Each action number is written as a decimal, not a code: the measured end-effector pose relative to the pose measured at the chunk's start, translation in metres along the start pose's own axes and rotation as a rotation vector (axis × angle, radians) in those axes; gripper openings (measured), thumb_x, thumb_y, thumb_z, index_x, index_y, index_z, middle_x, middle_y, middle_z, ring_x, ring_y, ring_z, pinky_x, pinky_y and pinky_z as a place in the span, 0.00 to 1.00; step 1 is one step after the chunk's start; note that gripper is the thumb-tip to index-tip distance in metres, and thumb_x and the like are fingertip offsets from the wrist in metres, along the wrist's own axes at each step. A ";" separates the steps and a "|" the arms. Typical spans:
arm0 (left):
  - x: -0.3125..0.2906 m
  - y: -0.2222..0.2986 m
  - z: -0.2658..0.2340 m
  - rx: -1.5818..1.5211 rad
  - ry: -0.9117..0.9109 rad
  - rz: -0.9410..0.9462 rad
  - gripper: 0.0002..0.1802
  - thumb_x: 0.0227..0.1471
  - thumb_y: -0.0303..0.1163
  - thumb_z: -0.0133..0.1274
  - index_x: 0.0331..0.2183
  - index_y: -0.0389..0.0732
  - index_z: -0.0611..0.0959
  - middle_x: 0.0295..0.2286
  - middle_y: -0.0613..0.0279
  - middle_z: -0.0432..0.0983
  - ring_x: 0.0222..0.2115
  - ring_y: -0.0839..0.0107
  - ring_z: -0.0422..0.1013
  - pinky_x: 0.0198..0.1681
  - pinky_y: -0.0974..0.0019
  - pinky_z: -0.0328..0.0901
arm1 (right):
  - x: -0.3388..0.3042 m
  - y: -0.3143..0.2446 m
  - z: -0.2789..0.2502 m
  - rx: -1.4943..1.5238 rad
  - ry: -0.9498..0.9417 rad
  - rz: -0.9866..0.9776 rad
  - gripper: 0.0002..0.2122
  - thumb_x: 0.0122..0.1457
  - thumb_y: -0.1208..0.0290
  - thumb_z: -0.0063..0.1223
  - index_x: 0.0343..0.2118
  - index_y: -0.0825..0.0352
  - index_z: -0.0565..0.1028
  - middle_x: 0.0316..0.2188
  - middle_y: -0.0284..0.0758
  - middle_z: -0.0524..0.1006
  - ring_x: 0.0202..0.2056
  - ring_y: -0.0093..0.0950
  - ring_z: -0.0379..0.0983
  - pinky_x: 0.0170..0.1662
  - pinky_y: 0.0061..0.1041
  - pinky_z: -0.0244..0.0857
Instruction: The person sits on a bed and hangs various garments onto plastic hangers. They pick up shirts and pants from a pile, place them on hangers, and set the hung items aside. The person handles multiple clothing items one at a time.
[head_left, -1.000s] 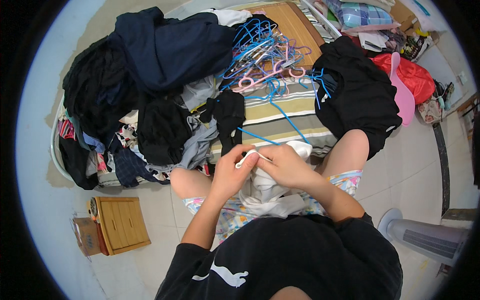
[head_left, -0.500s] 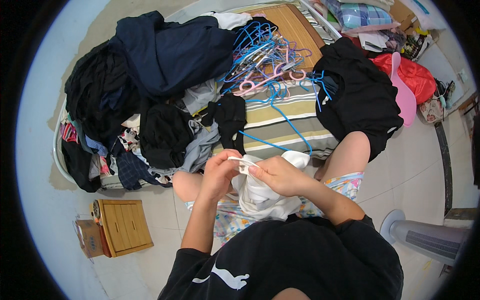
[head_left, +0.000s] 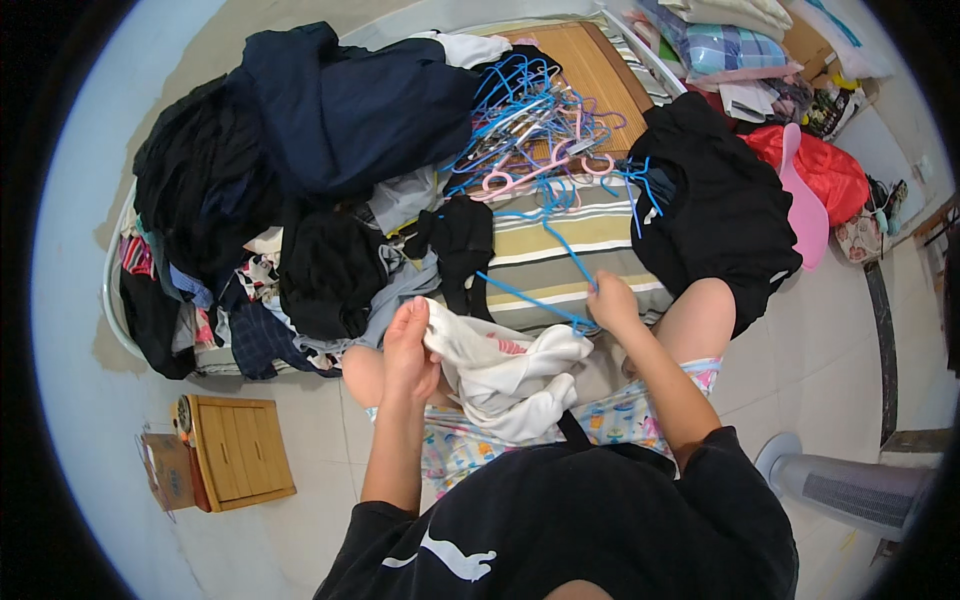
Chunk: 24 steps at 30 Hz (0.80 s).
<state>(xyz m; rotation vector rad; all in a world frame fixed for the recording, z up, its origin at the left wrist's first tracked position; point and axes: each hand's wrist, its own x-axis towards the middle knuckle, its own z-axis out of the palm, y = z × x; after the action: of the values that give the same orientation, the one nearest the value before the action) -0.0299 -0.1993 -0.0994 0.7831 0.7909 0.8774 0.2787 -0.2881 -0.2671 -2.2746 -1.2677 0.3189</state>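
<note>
My left hand is closed on the edge of a white garment, which hangs in loose folds over my lap and shows a small red print. To the right, my right hand grips the side of a blue clothes hanger. That hanger lies on the striped bedding, its hook end pointing away from me and its near corner by the white cloth. A small black garment lies beside the hanger's left end.
A tangled heap of hangers rests beyond, partly on a bamboo mat. Piled dark clothes fill the left of the bed. A black garment with blue hangers at it lies right. A tower fan and a wooden cabinet stand on the floor.
My right hand has let go of the white garment and moved right onto the blue hanger. My left hand has shifted slightly left, still holding the garment, which now spreads more open.
</note>
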 end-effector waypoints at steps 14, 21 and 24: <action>0.012 -0.017 0.003 0.182 -0.031 0.226 0.11 0.64 0.38 0.51 0.34 0.41 0.76 0.26 0.74 0.71 0.26 0.84 0.64 0.30 0.77 0.61 | -0.099 -0.052 -0.236 1.773 -0.500 -0.078 0.11 0.49 0.81 0.44 0.37 0.67 0.64 0.44 0.59 0.74 0.35 0.35 0.76 0.39 0.29 0.71; 0.029 -0.030 0.010 0.338 0.065 0.300 0.11 0.62 0.36 0.54 0.31 0.40 0.77 0.25 0.75 0.70 0.25 0.85 0.63 0.29 0.77 0.60 | -0.101 -0.037 -0.233 1.563 -0.469 -0.125 0.12 0.49 0.83 0.45 0.38 0.66 0.65 0.41 0.54 0.76 0.26 0.27 0.71 0.35 0.23 0.67; 0.030 -0.024 0.022 0.529 0.019 0.380 0.11 0.60 0.35 0.56 0.30 0.39 0.78 0.24 0.77 0.70 0.25 0.86 0.62 0.29 0.78 0.58 | -0.093 -0.050 -0.207 1.554 -0.488 -0.211 0.12 0.54 0.82 0.47 0.42 0.68 0.70 0.41 0.46 0.77 0.28 0.23 0.71 0.35 0.22 0.67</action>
<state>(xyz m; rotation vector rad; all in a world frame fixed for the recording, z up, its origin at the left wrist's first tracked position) 0.0092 -0.1883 -0.1172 1.4269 0.9209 1.0242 0.2828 -0.4113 -0.0696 -0.7317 -0.8393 1.2690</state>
